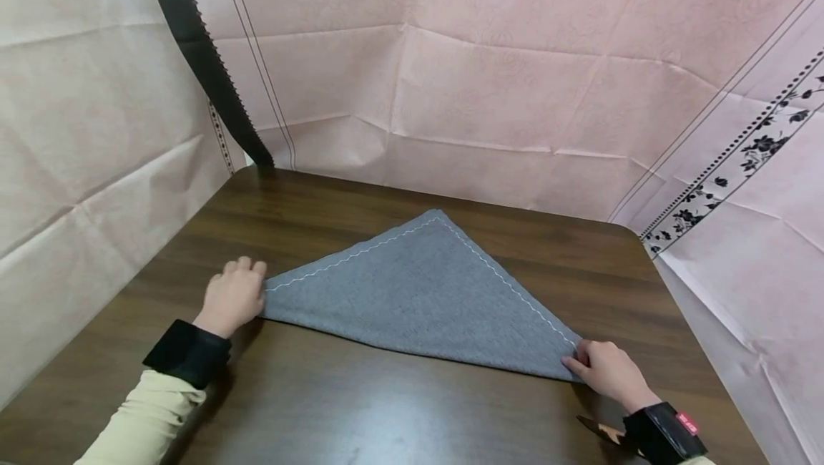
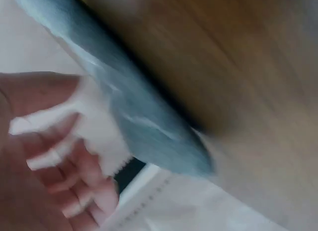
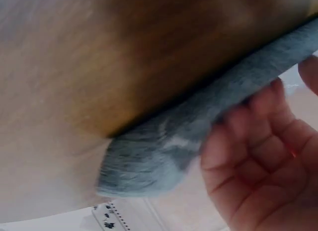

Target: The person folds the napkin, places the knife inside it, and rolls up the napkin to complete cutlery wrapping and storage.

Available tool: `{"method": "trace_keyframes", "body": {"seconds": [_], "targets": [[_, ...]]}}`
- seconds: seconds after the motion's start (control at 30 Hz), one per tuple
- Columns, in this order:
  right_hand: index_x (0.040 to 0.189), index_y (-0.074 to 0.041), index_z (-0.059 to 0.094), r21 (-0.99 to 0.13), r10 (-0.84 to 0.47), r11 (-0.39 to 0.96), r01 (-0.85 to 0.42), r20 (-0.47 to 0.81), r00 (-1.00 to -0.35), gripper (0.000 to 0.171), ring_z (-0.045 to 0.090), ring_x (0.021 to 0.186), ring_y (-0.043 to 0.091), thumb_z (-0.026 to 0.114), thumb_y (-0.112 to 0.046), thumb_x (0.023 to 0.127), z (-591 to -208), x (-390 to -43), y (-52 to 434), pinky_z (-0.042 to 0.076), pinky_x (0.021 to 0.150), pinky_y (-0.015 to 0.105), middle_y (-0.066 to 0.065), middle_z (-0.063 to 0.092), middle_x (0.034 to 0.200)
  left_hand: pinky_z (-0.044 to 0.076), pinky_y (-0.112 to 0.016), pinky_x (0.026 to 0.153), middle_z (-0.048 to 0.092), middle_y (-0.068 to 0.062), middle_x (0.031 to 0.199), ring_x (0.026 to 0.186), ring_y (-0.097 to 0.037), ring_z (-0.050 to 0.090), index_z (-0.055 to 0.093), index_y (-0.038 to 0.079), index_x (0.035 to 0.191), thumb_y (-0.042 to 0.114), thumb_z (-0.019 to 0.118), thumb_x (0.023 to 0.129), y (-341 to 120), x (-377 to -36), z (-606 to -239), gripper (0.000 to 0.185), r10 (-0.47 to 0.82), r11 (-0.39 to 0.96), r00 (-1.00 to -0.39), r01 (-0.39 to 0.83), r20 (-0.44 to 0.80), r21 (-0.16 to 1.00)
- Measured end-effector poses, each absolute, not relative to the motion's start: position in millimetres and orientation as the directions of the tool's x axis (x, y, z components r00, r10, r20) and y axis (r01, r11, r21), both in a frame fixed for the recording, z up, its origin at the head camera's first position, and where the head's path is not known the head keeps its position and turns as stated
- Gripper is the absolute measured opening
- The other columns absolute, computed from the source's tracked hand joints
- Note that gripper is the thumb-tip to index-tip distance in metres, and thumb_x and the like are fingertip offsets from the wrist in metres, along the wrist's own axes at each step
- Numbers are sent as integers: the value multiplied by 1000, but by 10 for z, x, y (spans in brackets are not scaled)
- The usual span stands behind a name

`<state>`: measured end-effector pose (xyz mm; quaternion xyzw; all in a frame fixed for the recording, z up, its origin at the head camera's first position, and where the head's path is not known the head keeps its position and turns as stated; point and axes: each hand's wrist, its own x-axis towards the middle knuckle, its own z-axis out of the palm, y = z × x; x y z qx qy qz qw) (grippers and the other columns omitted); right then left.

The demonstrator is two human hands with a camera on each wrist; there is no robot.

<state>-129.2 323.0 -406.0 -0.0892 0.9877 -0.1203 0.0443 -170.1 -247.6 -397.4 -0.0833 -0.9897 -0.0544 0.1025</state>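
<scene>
**Grey cloth folded to a triangle, a hand at each end**

Head view: I see the grey cloth [image 1: 425,293] lying flat on the dark wooden table [image 1: 360,408], folded into a triangle with its apex pointing to 12 o'clock and its long folded edge running from 9 o'clock down to about 4 o'clock. White stitching runs along the two upper edges. My left hand [image 1: 233,295] sits at the 9 o'clock corner, fingers curled and close together, touching the tip of the cloth; I cannot tell from here whether it pinches the corner. My right hand [image 1: 608,370] is at the 4 o'clock corner, its fingers bent over the cloth's tip. A pink creased backdrop [image 1: 515,79] stands behind the table, with a floral-bordered sheet [image 1: 740,157] at 3 o'clock.

Left wrist view: badly blurred. The left hand [image 2: 54,161] fills the 8 o'clock area, its fingers [image 2: 59,151] lightly curled and slightly spread, beside the cloth [image 2: 149,126], which runs diagonally from 11 o'clock to the centre. A firm grip is not visible.

Right wrist view: the right hand [image 3: 258,166] shows its open palm at 4 o'clock, fingers [image 3: 263,104] together and touching the edge of the cloth [image 3: 164,151], whose corner bunches at 6 o'clock against the table [image 3: 149,57].
</scene>
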Motion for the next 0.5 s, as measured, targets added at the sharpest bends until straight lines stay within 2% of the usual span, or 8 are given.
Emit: {"method": "trace_keyframes", "body": {"seconds": [0.1,0.17,0.27,0.37,0.5], "targets": [[53,-14,45,-250,-163,959,-131,-113,-980,40,32,47,11,68,-35,79,-4037,-1255,3243,23,45,25,-6,32,50,41,-44,49,50,-12,71,63,-32,50,52,6,75,12,62,80,-2416,-1742,-4003,12,232,965,-957,249,177,85],[51,-14,43,-244,-149,964,-110,-146,-978,45,29,46,10,68,-41,77,-4035,-1241,3270,20,45,25,-7,28,50,39,-42,50,49,-7,65,60,-28,50,49,10,70,14,61,83,-2444,-1776,-4033,18,241,961,-963,254,123,107],[50,-13,43,-245,-130,966,-81,-191,-973,48,28,47,10,68,-46,75,-4046,-1225,3328,19,46,25,-7,25,51,37,-38,51,45,-5,61,58,-23,48,44,10,67,15,61,83,-2562,-1817,-4079,24,243,956,-965,255,94,146],[51,-12,44,-264,-134,962,-74,-215,-967,48,29,46,10,68,-47,74,-4064,-1215,3398,19,46,24,-6,24,51,31,-31,52,36,-2,58,54,-17,40,39,10,66,16,62,82,-2669,-1811,-4097,29,282,929,-958,286,52,233],[52,-12,43,-278,-148,957,-85,-217,-965,49,28,46,9,68,-47,74,-4068,-1205,3467,18,46,23,-6,23,52,28,-29,54,34,0,62,56,-15,35,39,9,71,26,66,81,-2713,-1758,-4083,33,333,902,-943,310,-25,302]]}}
